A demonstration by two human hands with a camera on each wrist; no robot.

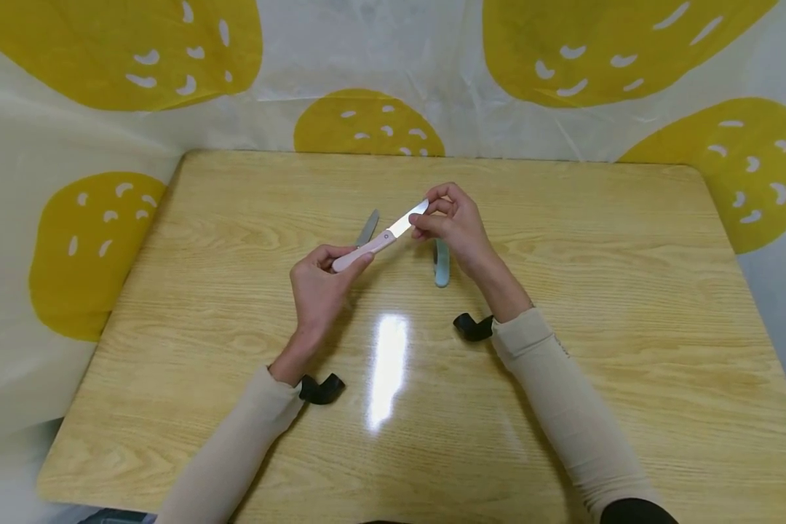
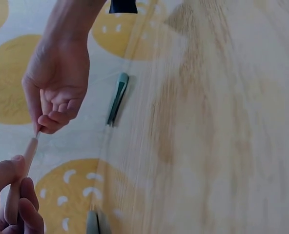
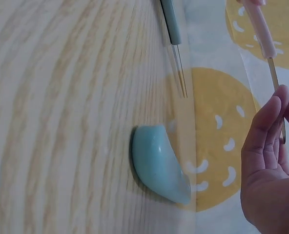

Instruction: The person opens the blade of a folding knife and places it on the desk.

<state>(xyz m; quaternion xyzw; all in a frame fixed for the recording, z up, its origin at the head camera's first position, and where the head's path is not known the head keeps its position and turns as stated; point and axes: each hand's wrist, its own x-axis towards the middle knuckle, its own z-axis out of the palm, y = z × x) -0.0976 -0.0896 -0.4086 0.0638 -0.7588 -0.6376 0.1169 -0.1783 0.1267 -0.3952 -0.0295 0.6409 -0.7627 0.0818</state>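
A small knife with a pale pink handle (image 1: 362, 253) and a shiny blade (image 1: 407, 220) is held slantwise above the table between both hands. My left hand (image 1: 319, 287) grips the handle between thumb and fingers. The blade's far part is pinched by my right hand (image 1: 461, 229), as the right wrist view also shows. Below the right hand lies a light teal, curved piece (image 1: 442, 266) with a dark slot along it; its kind is unclear. Behind the left hand lies a second knife with a grey blade (image 1: 368, 228); its teal handle (image 3: 171, 24) shows in the right wrist view.
A wooden-topped table (image 1: 629, 364) spreads under the hands, with a bright light reflection near its middle. A white curtain with yellow shapes (image 1: 367, 124) stands along the back and sides. Black wrist-worn devices (image 1: 322, 389) stick out from both sleeves.
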